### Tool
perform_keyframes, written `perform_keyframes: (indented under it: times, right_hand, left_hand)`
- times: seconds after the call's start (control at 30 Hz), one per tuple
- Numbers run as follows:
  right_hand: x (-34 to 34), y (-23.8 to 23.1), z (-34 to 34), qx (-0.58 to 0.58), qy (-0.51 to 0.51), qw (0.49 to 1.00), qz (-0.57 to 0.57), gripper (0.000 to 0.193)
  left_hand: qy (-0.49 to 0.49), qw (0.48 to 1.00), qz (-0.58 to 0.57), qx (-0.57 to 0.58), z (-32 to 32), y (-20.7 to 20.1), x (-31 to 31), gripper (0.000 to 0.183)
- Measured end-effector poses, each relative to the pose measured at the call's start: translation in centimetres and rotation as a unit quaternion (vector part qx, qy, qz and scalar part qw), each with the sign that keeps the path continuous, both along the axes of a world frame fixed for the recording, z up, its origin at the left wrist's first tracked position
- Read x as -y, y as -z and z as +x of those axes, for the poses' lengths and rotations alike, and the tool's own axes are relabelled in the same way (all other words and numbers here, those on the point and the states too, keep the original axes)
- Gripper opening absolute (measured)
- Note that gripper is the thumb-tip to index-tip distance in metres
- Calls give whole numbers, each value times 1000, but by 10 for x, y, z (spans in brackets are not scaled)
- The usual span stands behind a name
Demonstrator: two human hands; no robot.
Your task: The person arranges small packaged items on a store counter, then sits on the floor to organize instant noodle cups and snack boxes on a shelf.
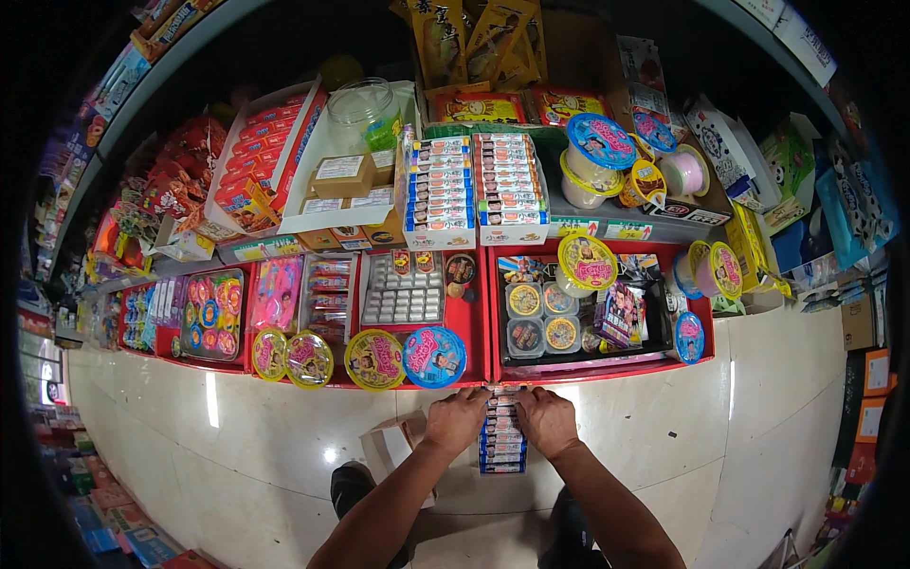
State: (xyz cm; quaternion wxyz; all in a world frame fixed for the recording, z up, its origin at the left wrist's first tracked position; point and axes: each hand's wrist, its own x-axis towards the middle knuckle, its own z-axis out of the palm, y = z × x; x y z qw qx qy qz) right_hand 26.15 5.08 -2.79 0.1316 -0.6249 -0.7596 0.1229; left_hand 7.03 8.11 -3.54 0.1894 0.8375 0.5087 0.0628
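Just in front of the red tray's edge, a narrow pack of candy sticks (502, 444) in blue, white and red wrappers is held between my two hands. My left hand (457, 422) grips its far left corner, fingers curled in. At the opposite corner, my right hand (547, 422) is closed on the same pack. My fingers partly cover its far end. Two similar boxes of candy sticks, a left one (440, 190) and a right one (512, 190), stand side by side on the shelf ahead. Below my left forearm, an opened white carton (387, 449) lies near my foot.
Red trays (607, 369) line the lower shelf. Round tubs with a yellow lid (374, 359) and a blue lid (434, 357) jut over the front edge. A silver-wrapped candy tray (403, 289) lies behind them. Stocked shelves flank both sides above a tiled floor (275, 446).
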Motion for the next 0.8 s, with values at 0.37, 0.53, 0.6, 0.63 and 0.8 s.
perform_keyframes:
  times: [0.37,0.53,0.6,0.63,0.8]
  right_hand:
    - [0,-8,-2,-158,84,981,-77,19]
    - [57,22,-9,-416,293,858,-65,29]
    - [80,57,-10,-487,314,811,-83,34]
    - [82,53,-17,-486,277,825,-79,37]
    - [86,36,-43,-457,307,826,-122,38]
  left_hand:
    - [-58,992,-55,103,-5,1,12,35]
    - [-181,911,-185,320,-12,18,63,65]
    - [-200,874,-220,384,-5,47,89,66]
    - [-188,906,-192,326,-4,46,97,66]
    - [-227,911,-127,320,20,41,111,64]
